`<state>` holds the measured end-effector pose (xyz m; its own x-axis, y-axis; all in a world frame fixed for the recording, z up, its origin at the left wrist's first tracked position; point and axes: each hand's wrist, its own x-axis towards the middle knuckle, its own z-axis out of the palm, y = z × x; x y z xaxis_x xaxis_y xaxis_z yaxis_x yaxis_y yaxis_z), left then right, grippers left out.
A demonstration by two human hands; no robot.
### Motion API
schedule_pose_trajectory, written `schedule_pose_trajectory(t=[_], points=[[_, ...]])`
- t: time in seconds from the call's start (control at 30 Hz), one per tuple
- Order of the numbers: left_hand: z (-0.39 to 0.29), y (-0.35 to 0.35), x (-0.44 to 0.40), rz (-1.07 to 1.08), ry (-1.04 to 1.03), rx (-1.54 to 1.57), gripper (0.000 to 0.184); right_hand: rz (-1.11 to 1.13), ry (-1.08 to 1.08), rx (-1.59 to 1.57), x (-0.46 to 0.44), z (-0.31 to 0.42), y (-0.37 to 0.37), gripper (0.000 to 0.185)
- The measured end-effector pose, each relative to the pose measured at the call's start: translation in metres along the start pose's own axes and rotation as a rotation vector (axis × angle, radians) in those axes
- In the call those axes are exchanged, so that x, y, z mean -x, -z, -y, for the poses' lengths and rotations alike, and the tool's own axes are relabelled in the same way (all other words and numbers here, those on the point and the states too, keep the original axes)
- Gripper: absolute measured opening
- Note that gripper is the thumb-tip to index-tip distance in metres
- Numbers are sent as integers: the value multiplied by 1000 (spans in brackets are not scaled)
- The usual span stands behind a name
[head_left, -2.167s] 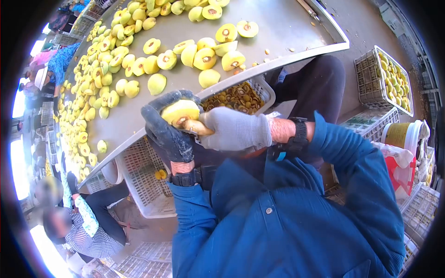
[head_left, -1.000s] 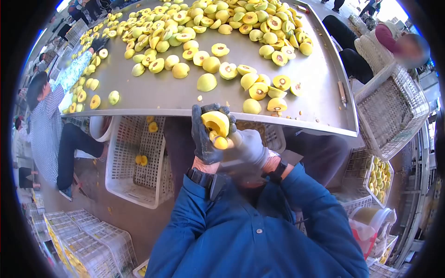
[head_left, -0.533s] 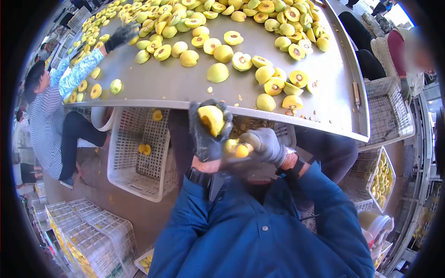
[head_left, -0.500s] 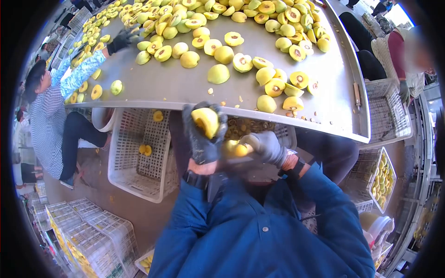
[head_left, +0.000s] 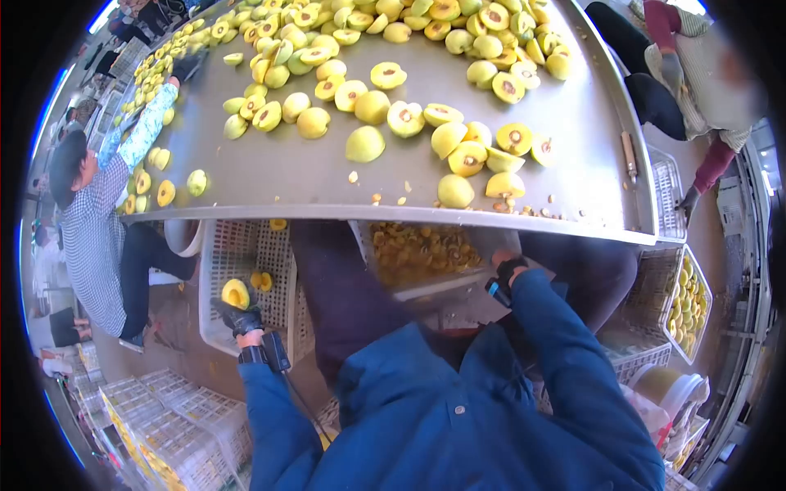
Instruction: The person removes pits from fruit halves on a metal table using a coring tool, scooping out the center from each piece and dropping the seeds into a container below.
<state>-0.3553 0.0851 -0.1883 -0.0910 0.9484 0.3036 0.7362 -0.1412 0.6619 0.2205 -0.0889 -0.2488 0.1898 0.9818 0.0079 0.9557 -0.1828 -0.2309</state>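
Note:
My left hand [head_left: 236,317], in a dark glove, is closed round a yellow peach half [head_left: 236,293] with its hollow cut face up. It is over the near side of a white plastic crate [head_left: 214,327], where a few other halves [head_left: 261,281] lie. My right hand [head_left: 493,244], gloved in grey, is below the table's front edge, beside a tub of brown-yellow pits and scraps [head_left: 422,252]. Its fingers are smeared by motion, so I cannot see whether it holds anything. Halved peaches [head_left: 372,107], many with pits in, lie on the metal table [head_left: 286,176].
A wooden-handled tool [head_left: 629,155] lies at the table's right edge. A crate of peach halves [head_left: 688,304] stands on the right, stacked crates [head_left: 176,417] at lower left. One co-worker [head_left: 90,237] reaches over the table from the left; another person [head_left: 696,90] is at the right.
My left hand has carried the peach half from before my body leftward to the crate. My right hand has moved right, away from the middle, uncovering the tub. The view has shifted slightly.

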Motion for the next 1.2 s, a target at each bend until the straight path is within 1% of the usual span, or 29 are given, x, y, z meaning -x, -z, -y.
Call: schedule_pose_trajectory(t=[0.1,0.17,0.2,0.23,0.27,0.3,0.37,0.43,0.5,0.53,0.6,0.67,0.7,0.73,0.77,0.8,0.83,0.87,0.93,0.97,1.0,1.07,1.1,1.13,1.17,1.2], points=[[20,9,3,75,425,316,62,58,-10,-55,-4,1,4,25],[7,10,12,2,1001,1319,58,88,-9,-83,-2,-1,6,26],[-8,5,16,-103,1067,1208,72,102,-7,-108,-1,-2,8,26],[18,2,22,-89,1139,1273,74,119,-1,-130,-3,-2,10,27],[20,5,31,-75,1147,1355,71,137,10,-158,-9,-1,9,27],[19,9,39,-35,1065,1306,64,154,9,-190,-9,1,14,28],[5,11,51,64,854,1249,64,199,-3,-267,-6,3,28,29],[-2,8,53,132,722,1235,65,219,-12,-388,-6,9,46,30],[2,3,47,107,800,1381,63,168,15,-493,7,15,72,31],[6,0,43,99,835,1456,63,79,66,-495,15,19,88,31],[-18,-5,23,117,414,768,60,-80,172,-389,29,22,117,35],[14,-1,10,216,343,236,55,-105,45,-273,44,23,135,39],[18,1,8,247,360,95,53,144,51,-66,44,20,136,40],[20,1,2,242,392,64,52,393,47,144,45,15,137,42],[19,-2,-9,180,393,107,51,346,76,189,46,10,139,42],[2,-7,-24,64,347,224,50,297,102,235,45,10,145,43],[-25,-10,-42,-58,281,359,48,-32,177,121,47,17,153,44],[-60,-14,-62,-154,182,467,47,8,107,179,49,8,143,43],[-131,-16,-85,-196,-12,522,45,113,28,171,56,-7,119,42],[-161,-19,-91,-167,-110,458,44,164,-5,165,58,-14,117,42],[-192,-21,-96,-142,-209,399,45,29,302,253,44,-7,124,30],[-249,-32,-98,10,-528,264,40,237,153,124,38,-15,118,31],[-270,-49,-102,87,-666,256,39,338,75,51,31,0,133,31],[-289,-70,-108,165,-807,246,39,581,29,184,37,7,160,30],[-297,-98,-115,254,-922,193,44,487,111,177,39,-4,154,29],[-306,-120,-116,348,-938,82,50,397,198,173,42,-19,140,27]])
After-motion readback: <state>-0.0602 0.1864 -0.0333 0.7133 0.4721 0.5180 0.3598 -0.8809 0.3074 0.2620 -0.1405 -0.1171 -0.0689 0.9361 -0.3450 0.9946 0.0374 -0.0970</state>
